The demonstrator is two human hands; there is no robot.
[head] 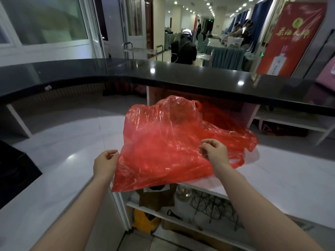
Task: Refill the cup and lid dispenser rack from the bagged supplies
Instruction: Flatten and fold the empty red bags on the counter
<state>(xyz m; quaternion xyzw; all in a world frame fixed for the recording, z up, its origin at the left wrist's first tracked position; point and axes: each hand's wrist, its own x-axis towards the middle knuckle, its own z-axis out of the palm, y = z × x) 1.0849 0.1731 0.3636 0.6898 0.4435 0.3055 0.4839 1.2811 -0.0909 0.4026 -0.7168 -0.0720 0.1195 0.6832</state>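
Head view showed both hands on a red plastic bag (pixel 163 147) held up above the front edge of the white bench (pixel 59 160). The left hand (pixel 106 163) pinched the bag's left edge, fingers curled onto the film; the right hand (pixel 214 153) pinched a fold near the bag's right side, fingers likewise closed on plastic. The bag hung partly over the open shelf (pixel 181 221) below the bench, its lower corner past the bench edge, and its far part trailed back onto the bench under the black counter (pixel 181 77). Contents could not be read through the film; no cups, lids or dispenser rack were visible in this view. Risks, as judged: the film looked thin and slack, so a pull from two small pinch points could tear it or slip it from the fingers. If the mouth faced down or sideways, loose supplies could spill onto the lower shelf or the floor. A second mass of red plastic (pixel 233 134) lay just behind and to the right, touching or overlapping; whether it was a separate bag could not be told, and it might drag along. Orientation: the bag's long axis ran roughly from lower left, near the viewer, to upper right, away; a loop like a handle (pixel 198 105) showed at the far top, which suggested the mouth pointed away from the person.
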